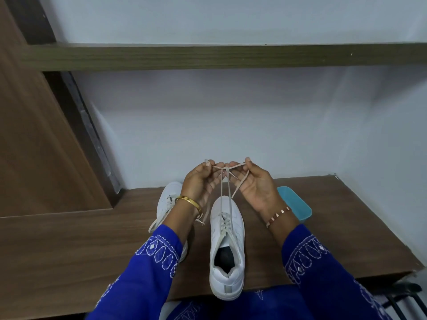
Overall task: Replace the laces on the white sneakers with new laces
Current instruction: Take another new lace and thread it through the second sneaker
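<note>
Head view: the left hand (200, 181) and right hand (256, 183) each pinch an end of the thin beige lace (225, 181), crossed between their fingertips. Directly below that grip stands the white leather sneaker (227, 245) on the brown wooden table (69, 250); a second white sneaker (166, 199) lies under the left wrist.

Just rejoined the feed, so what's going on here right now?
A person is lacing the sneaker that stands nearest on the wooden table. Both hands, left and right, pinch the lace ends raised above it and cross them, as if starting a knot. The second sneaker lies behind the left arm.
</note>
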Action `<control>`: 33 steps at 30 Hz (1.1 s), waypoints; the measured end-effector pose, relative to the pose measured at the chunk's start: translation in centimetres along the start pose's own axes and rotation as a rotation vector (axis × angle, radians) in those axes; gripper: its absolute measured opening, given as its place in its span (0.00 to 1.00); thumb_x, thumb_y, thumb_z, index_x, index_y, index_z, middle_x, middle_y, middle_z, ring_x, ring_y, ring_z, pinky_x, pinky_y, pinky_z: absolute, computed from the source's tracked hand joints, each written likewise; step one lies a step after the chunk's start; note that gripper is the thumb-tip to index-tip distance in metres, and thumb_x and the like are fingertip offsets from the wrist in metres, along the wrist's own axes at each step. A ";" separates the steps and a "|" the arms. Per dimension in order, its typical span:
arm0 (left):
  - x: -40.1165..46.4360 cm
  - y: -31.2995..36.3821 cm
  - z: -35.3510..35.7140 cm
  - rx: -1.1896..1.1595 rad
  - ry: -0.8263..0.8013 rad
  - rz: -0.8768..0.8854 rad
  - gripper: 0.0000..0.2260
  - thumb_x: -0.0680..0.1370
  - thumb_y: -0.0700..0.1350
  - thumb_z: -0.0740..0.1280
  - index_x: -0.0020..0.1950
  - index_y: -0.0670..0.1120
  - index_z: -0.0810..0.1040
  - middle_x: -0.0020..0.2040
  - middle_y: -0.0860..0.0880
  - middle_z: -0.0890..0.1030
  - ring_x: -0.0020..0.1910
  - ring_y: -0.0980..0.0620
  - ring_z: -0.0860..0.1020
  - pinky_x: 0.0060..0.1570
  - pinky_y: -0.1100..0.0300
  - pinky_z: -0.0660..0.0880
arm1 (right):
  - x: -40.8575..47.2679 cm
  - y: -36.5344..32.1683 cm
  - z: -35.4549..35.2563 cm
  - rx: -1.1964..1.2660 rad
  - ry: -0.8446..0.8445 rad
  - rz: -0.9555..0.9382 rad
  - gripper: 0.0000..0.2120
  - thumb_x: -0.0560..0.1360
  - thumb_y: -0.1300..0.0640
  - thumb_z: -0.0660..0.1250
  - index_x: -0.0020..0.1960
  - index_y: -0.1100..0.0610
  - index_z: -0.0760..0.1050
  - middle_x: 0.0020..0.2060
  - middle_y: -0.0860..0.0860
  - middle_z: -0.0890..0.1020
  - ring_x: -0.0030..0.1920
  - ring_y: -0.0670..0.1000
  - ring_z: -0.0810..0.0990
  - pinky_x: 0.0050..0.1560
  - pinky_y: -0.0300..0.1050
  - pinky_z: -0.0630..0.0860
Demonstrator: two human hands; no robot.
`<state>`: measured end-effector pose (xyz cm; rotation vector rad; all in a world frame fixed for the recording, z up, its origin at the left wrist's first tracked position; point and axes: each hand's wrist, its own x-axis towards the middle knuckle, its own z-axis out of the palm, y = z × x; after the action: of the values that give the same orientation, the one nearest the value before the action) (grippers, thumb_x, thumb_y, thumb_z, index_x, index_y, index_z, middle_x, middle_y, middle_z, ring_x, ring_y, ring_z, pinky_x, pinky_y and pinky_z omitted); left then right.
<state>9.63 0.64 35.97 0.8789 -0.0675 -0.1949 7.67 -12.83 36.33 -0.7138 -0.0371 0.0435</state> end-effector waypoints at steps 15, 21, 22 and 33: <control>0.2 0.3 -10.9 1.322 0.313 0.185 0.10 0.78 0.34 0.59 0.40 0.38 0.77 0.32 0.42 0.76 0.33 0.46 0.73 0.36 0.60 0.67 | -2.7 -3.1 -11.4 -1.817 0.091 -0.103 0.19 0.80 0.57 0.58 0.30 0.50 0.61 0.26 0.45 0.66 0.27 0.43 0.65 0.32 0.38 0.61; -0.7 -1.3 -13.0 1.703 0.261 0.064 0.08 0.75 0.32 0.58 0.43 0.37 0.77 0.45 0.35 0.80 0.47 0.37 0.77 0.42 0.54 0.69 | -4.4 -0.9 -14.7 -2.163 0.027 0.138 0.14 0.81 0.54 0.54 0.36 0.50 0.64 0.35 0.47 0.73 0.39 0.45 0.73 0.44 0.37 0.68; -0.8 -1.7 -13.0 1.729 0.250 0.047 0.08 0.74 0.32 0.58 0.44 0.36 0.77 0.46 0.36 0.80 0.47 0.38 0.76 0.42 0.55 0.69 | -4.5 -0.5 -14.9 -2.193 0.019 0.149 0.13 0.81 0.53 0.53 0.39 0.52 0.66 0.37 0.48 0.74 0.40 0.46 0.73 0.44 0.38 0.69; -1.6 -3.5 -11.7 2.081 0.314 0.234 0.25 0.68 0.39 0.71 0.64 0.35 0.72 0.55 0.35 0.77 0.52 0.36 0.76 0.50 0.46 0.74 | -3.1 1.9 -14.9 -1.596 0.183 0.348 0.10 0.74 0.54 0.68 0.50 0.57 0.71 0.41 0.50 0.78 0.41 0.49 0.78 0.38 0.37 0.73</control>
<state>9.15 7.66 25.80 2.9372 -0.0627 0.3672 5.27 -21.29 23.75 -2.3117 0.2622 0.3007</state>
